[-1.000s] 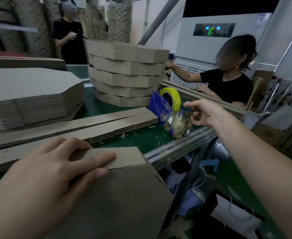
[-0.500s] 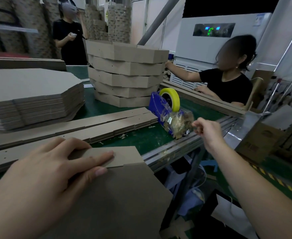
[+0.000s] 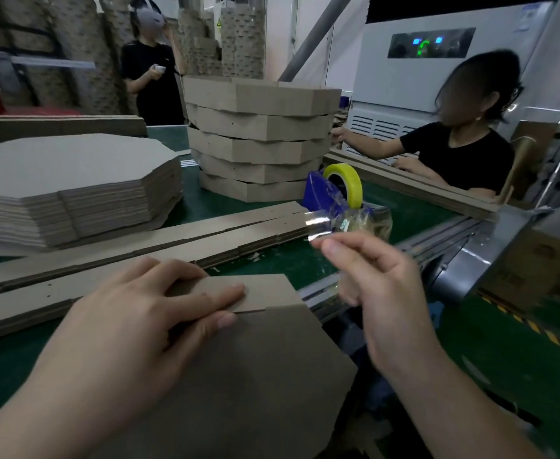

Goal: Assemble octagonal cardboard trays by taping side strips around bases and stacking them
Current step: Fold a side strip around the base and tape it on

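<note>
**Fingers pinching tape beside a held base**

Fingers (image 3: 336,248) of the right hand (image 3: 381,293) pinched a short clear tape piece (image 3: 320,223) by its lower edge. It was held up in the air, just in front of the dispenser (image 3: 318,193). The left hand (image 3: 132,326) lay flat with fingers straight, pressing a strip (image 3: 268,288) against the far edge of the base (image 3: 255,376). Its thumb rested on the base itself. The base reached out past the near edge of the green surface (image 3: 288,265).

The blue dispenser stood on the surface and carried a yellow roll (image 3: 346,180). Spare strips (image 3: 139,240) lay flat across the surface beyond the left hand. A pile of flat bases (image 3: 73,180) sat far left. A stack of finished trays (image 3: 258,140) stood behind the dispenser. Two people in black tops were at the far side, one seated (image 3: 460,154) and one standing (image 3: 152,81).
</note>
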